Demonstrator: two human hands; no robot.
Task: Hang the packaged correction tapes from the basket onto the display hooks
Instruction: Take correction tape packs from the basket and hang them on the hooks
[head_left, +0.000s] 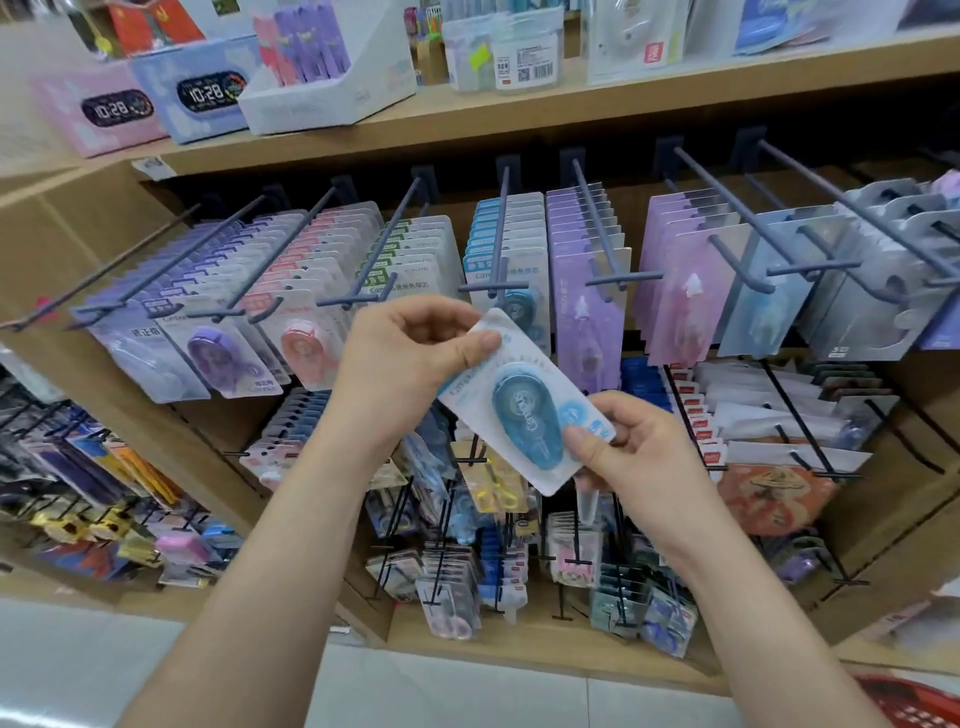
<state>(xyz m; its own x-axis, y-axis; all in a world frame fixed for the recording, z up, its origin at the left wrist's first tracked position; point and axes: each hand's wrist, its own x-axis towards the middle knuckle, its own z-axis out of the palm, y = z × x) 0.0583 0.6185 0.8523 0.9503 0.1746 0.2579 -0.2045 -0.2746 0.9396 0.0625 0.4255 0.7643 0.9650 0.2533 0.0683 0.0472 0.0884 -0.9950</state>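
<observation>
At centre frame, a packaged correction tape (524, 405), tilted, blue dispenser facing the camera, held in the air between both hands just in front of the display hooks (602, 228). Upper left corner of the card pinched by the left hand (405, 358), thumb flat on the face and the other fingers (431, 317) curled behind. Lower right edge pinched by the right hand (644, 457), thumb pressed on the face beside the dispenser, remaining fingers tucked under the card. Not yet on any hook. Directly behind and above the card, a row of matching blue packs (524, 228) hanging on one hook, crossbar tip just above the held pack. Left of that row, green packs (415, 244), pink packs (332, 244) and purple packs (223, 260); right of it, lilac packs (582, 312) and grey packs (883, 291). Across the top of the frame, a wooden shelf (571, 104) with boxed digital clocks (205, 93) at upper left. In the lower half, more hooks crowded with small stationery, too blurred to name. At the lower right corner, a sliver of a red basket (919, 701) on the floor.
</observation>
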